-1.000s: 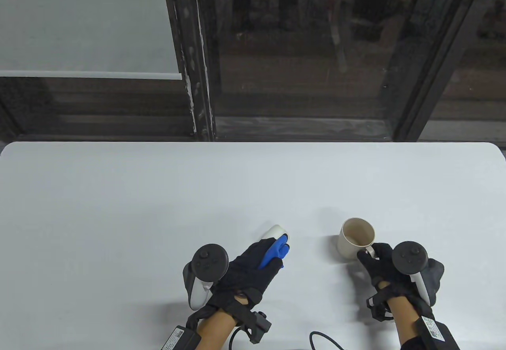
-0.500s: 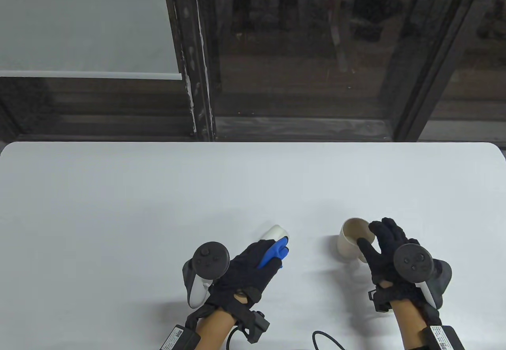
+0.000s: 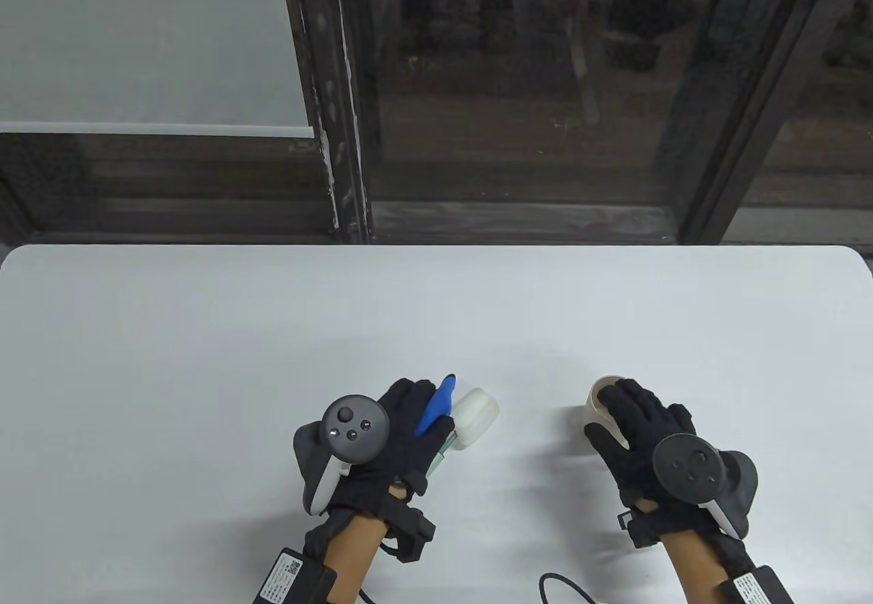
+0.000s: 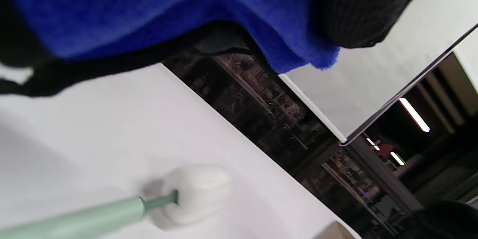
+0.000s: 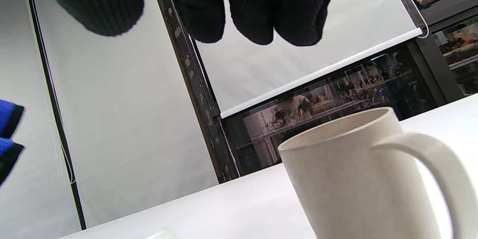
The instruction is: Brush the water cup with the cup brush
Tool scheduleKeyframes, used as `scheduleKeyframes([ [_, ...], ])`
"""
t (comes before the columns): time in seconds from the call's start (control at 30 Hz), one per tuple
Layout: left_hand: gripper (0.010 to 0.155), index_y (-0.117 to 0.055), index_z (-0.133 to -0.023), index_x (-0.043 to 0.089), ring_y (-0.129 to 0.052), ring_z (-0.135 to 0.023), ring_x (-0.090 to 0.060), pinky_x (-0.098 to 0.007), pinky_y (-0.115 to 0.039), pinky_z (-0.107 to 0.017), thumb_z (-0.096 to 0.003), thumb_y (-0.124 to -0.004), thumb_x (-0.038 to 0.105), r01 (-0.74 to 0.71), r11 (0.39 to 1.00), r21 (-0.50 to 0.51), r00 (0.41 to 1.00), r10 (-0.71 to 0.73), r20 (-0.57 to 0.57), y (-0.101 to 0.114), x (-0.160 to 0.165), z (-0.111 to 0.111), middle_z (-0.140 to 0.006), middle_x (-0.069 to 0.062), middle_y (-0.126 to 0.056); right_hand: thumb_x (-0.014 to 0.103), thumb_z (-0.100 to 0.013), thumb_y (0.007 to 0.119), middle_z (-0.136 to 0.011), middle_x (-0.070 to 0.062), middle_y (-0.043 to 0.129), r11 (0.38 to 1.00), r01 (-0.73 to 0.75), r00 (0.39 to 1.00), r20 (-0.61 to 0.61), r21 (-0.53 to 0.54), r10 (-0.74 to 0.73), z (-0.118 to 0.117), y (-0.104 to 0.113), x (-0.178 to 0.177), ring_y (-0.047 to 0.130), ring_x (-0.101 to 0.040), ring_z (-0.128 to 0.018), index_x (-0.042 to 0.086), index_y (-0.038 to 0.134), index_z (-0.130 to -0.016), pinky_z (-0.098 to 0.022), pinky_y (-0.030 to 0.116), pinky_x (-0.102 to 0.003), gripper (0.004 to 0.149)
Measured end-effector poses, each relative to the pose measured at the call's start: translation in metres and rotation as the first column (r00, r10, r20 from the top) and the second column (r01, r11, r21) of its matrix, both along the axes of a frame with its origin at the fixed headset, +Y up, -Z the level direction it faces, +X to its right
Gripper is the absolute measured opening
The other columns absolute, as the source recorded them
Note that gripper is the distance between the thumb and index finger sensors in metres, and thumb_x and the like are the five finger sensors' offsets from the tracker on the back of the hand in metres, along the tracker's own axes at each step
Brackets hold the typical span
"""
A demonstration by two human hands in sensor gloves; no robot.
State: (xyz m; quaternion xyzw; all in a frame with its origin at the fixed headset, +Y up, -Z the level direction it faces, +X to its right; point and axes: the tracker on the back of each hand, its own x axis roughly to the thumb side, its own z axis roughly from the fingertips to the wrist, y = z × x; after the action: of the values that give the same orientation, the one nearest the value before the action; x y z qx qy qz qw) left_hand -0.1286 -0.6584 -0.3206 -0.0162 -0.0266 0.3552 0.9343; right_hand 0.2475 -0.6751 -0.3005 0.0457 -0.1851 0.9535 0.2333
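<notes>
The beige water cup [image 3: 597, 395] stands upright on the white table [image 3: 204, 358], its handle [image 5: 429, 164] toward the person. My right hand [image 3: 617, 413] hovers over the cup with fingers [image 5: 242, 7] spread and does not touch it in the right wrist view, where the cup [image 5: 358, 183] sits below. The cup brush lies flat on the table: white sponge head [image 3: 475, 416], pale green handle [image 3: 445, 449] running under my left hand [image 3: 426, 408]. In the left wrist view the blue-tipped fingers [image 4: 224, 15] hang above the brush handle [image 4: 74, 222] and its head [image 4: 196, 192], not gripping it.
A window frame and roller blinds [image 3: 157, 38] stand behind the table's far edge [image 3: 436, 247]. Cables [image 3: 566, 587] trail from both wrists at the near edge. A corner of the cup [image 4: 336, 231] shows in the left wrist view.
My right hand left the cup's handle and moved up over the cup's mouth, fingers spread. My left hand shifted left and turned, uncovering the brush's sponge head.
</notes>
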Motion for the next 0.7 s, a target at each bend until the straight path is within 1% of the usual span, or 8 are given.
scheduleKeyframes([
  [0.07,0.069,-0.065,-0.106,0.032,-0.059,-0.111,-0.033,-0.056,-0.047,-0.082,-0.0442,-0.083,0.056,0.137,0.990,-0.032,0.989,-0.138,-0.049,-0.007,-0.010,-0.014,-0.119,-0.004,-0.058,0.063,-0.046,0.070,-0.102,-0.004,0.069,1.000,0.003,1.000,-0.002,-0.008,-0.003,0.000,0.000,0.000,0.076,-0.031,-0.097,0.034,0.067,-0.100,-0.065,0.055,-0.064,0.062],
  [0.13,0.069,-0.065,-0.106,0.032,-0.058,-0.112,-0.032,-0.056,-0.046,-0.083,-0.0440,-0.083,0.056,0.238,0.970,-0.057,0.966,-0.242,-0.088,-0.015,-0.020,-0.027,-0.120,-0.003,-0.056,0.063,-0.046,0.070,-0.102,-0.004,0.069,1.000,0.005,1.000,0.001,-0.010,-0.005,0.000,0.000,0.000,0.077,-0.031,-0.096,0.033,0.067,-0.101,-0.065,0.055,-0.064,0.062],
  [0.23,0.068,-0.065,-0.105,0.034,-0.057,-0.112,-0.031,-0.056,-0.046,-0.083,-0.0437,-0.082,0.057,0.340,0.933,-0.120,0.925,-0.355,-0.134,-0.030,-0.036,-0.046,-0.120,-0.002,-0.056,0.063,-0.046,0.071,-0.102,-0.004,0.070,1.000,0.023,1.000,0.004,-0.018,-0.023,-0.001,0.001,0.002,0.077,-0.031,-0.096,0.032,0.068,-0.100,-0.065,0.055,-0.064,0.062],
  [0.27,0.068,-0.065,-0.106,0.034,-0.057,-0.113,-0.030,-0.056,-0.046,-0.083,-0.0436,-0.082,0.057,0.372,0.914,-0.162,0.906,-0.395,-0.151,-0.039,-0.043,-0.053,-0.120,-0.001,-0.056,0.062,-0.046,0.071,-0.102,-0.005,0.070,0.999,0.028,1.000,0.005,-0.019,-0.028,-0.001,0.001,0.002,0.077,-0.031,-0.096,0.032,0.068,-0.100,-0.065,0.055,-0.064,0.062],
  [0.37,0.068,-0.064,-0.105,0.035,-0.056,-0.113,-0.029,-0.056,-0.045,-0.084,-0.0432,-0.081,0.058,0.409,0.865,-0.290,0.868,-0.467,-0.169,-0.063,-0.060,-0.069,-0.120,0.000,-0.056,0.062,-0.046,0.071,-0.101,-0.005,0.070,0.999,0.033,0.999,0.008,-0.028,-0.033,-0.001,0.001,0.003,0.076,-0.032,-0.097,0.031,0.069,-0.100,-0.065,0.055,-0.065,0.062],
  [0.53,0.070,-0.058,-0.107,0.037,-0.049,-0.116,-0.027,-0.056,-0.041,-0.085,-0.0433,-0.079,0.058,0.387,0.823,-0.417,0.849,-0.494,-0.186,-0.095,-0.076,-0.083,-0.122,0.003,-0.049,0.061,-0.046,0.071,-0.101,-0.005,0.071,0.998,0.039,0.999,0.005,-0.047,-0.039,-0.001,0.001,0.002,0.077,-0.032,-0.096,0.030,0.070,-0.099,-0.065,0.055,-0.065,0.061],
  [0.67,0.077,-0.050,-0.109,0.040,-0.044,-0.118,-0.027,-0.056,-0.036,-0.086,-0.0407,-0.078,0.062,0.348,0.802,-0.486,0.868,-0.471,-0.156,-0.112,-0.077,-0.088,-0.123,0.005,-0.044,0.061,-0.047,0.071,-0.101,-0.006,0.071,0.997,0.044,0.999,0.001,-0.061,-0.044,-0.002,0.000,0.002,0.078,-0.032,-0.096,0.029,0.069,-0.100,-0.065,0.056,-0.064,0.062],
  [0.7,0.080,-0.045,-0.109,0.042,-0.039,-0.119,-0.026,-0.056,-0.034,-0.087,-0.0392,-0.077,0.065,0.334,0.800,-0.498,0.876,-0.458,-0.149,-0.117,-0.077,-0.088,-0.124,0.005,-0.038,0.061,-0.047,0.070,-0.101,-0.006,0.071,0.996,0.051,0.999,0.003,-0.071,-0.051,-0.003,-0.001,0.002,0.077,-0.033,-0.096,0.029,0.068,-0.101,-0.065,0.056,-0.064,0.063],
])
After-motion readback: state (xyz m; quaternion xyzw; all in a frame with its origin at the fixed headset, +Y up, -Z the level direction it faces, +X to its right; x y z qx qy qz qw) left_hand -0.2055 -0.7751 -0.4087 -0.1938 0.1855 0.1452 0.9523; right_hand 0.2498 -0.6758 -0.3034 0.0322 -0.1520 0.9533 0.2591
